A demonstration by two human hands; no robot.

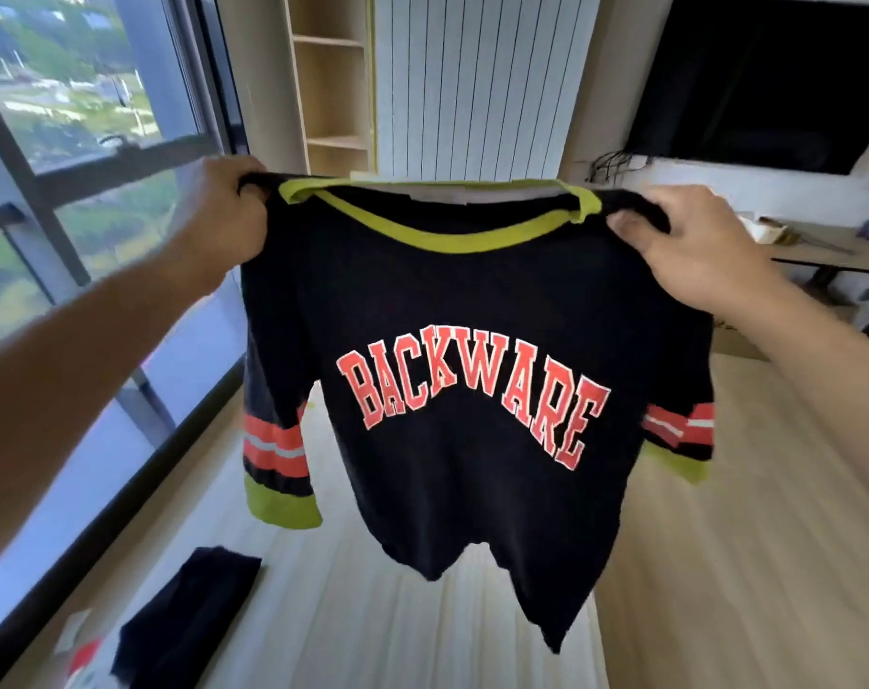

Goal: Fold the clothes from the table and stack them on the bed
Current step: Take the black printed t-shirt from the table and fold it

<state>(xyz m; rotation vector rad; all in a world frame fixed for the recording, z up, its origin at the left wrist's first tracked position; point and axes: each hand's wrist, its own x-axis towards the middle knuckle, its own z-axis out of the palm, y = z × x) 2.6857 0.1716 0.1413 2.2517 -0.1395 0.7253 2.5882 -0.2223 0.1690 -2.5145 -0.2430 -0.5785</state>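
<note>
A black T-shirt (472, 310) with a yellow-green collar, red "BACKWARE" lettering and red-striped sleeves hangs spread out in the air in front of me. My left hand (223, 211) grips its left shoulder. My right hand (690, 236) pinches its right shoulder. The shirt's hem dangles above the white striped bed (372, 629). A folded dark garment (189, 624) lies on the bed at the lower left.
A large window (74, 141) runs along the left. Straight ahead stand a wooden shelf (330, 82) and a white panelled wall. A dark TV (770, 77) hangs at the upper right above a table (830, 251) with small items. Wooden floor (745, 539) lies to the right.
</note>
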